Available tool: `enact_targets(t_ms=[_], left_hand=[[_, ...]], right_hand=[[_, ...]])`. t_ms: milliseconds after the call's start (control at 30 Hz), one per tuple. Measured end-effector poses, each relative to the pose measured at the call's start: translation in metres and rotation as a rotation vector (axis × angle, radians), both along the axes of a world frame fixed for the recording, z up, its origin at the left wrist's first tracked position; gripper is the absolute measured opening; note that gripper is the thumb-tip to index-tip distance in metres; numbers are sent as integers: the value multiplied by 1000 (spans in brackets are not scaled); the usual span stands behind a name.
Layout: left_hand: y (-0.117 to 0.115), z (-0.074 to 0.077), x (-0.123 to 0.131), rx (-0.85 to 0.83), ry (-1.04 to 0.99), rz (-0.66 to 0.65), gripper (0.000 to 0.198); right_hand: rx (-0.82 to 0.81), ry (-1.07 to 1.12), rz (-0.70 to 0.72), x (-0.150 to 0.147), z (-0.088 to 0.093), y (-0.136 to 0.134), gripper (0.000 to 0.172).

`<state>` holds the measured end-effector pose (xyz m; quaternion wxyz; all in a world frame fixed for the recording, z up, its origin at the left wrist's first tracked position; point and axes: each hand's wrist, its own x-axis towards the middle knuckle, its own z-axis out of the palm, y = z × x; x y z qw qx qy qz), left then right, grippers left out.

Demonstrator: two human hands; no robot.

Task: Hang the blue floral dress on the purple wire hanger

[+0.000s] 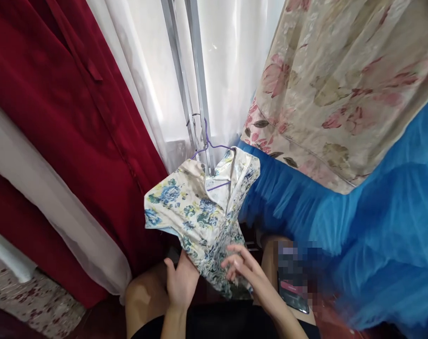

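Observation:
A floral dress in white, blue, green and yellow hangs in front of me on a purple hanger. Its neckline gapes, so the hanger's lower bar shows inside. My left hand is at the dress's lower left side, thumb stretched away and the fingers partly hidden behind the fabric. Over the lower right of the dress is my right hand, its fingers apart and slightly curled with nothing between them. Whether its fingertips touch the cloth, I cannot tell.
Grey metal uprights stand behind the hanger, before a white curtain. Red fabric hangs at left. On the right are a beige floral garment and blue tulle. A phone lies on my right thigh, partly blurred out.

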<state>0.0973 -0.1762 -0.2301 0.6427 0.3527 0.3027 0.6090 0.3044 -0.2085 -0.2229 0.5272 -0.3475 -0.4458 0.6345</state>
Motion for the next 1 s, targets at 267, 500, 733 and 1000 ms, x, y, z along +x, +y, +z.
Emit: enact_targets(t_ms=[267,500,733,1000], left_hand=[[5,-22,11,-113,338,345,48],[-4,-10,13,-271,156,439,38],[5,-1,-24,-103,328,522,37],[0,-2,19,315,833,366,32]], right_hand=[[52,-271,-364,-22,10,83,38],[189,-375,-308,-40,23,87,10],[81,-193,-228,-42,19,74,22],[-30,-174,-253,-28,26,40,27]])
